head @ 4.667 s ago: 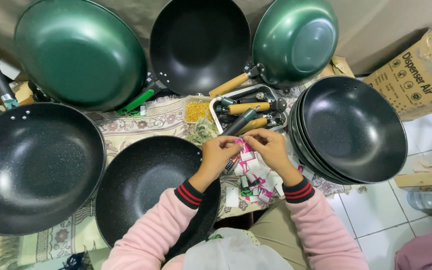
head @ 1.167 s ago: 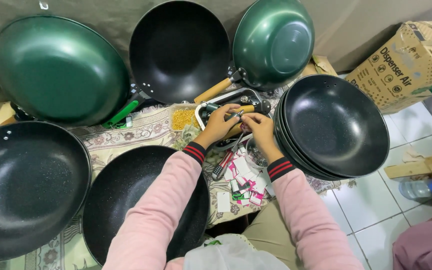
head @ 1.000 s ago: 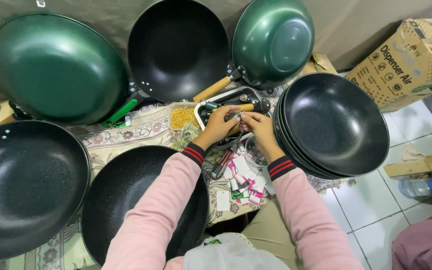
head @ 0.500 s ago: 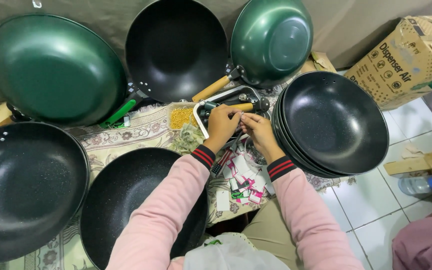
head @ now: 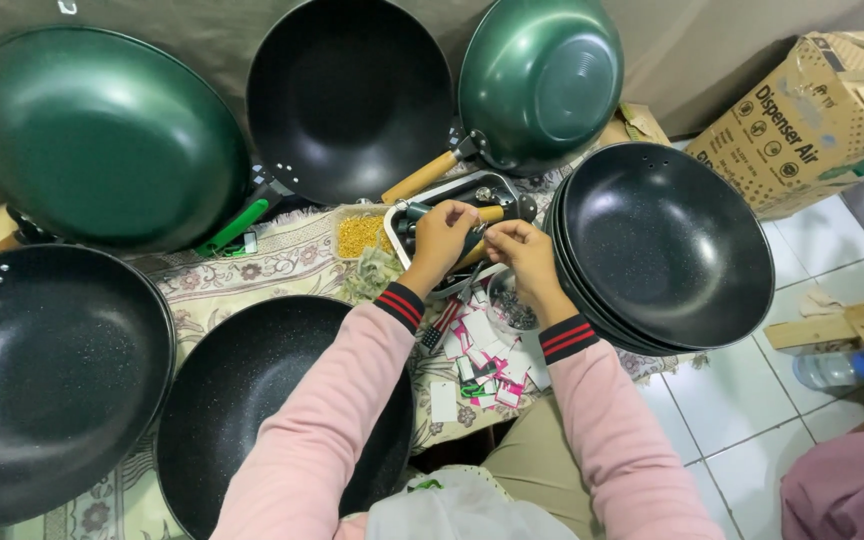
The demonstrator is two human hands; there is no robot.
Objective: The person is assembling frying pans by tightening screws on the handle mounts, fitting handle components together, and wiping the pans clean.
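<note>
My left hand and my right hand meet over a metal tray that holds wooden pan handles. Both hands pinch something small between the fingertips; what it is I cannot tell. Just below the hands lie several small white and pink tags on the patterned cloth. A small round container of dark screws sits under my right wrist. A screwdriver with a red striped grip lies under my left wrist.
Black woks: one at left, one under my left arm, one leaning at the back, a stack at right. Green woks lean at back left and back right. A cardboard box stands on the tiled floor.
Both hands moved up from the tags to the tray of handles and stay together there. The camera has drifted slightly.
</note>
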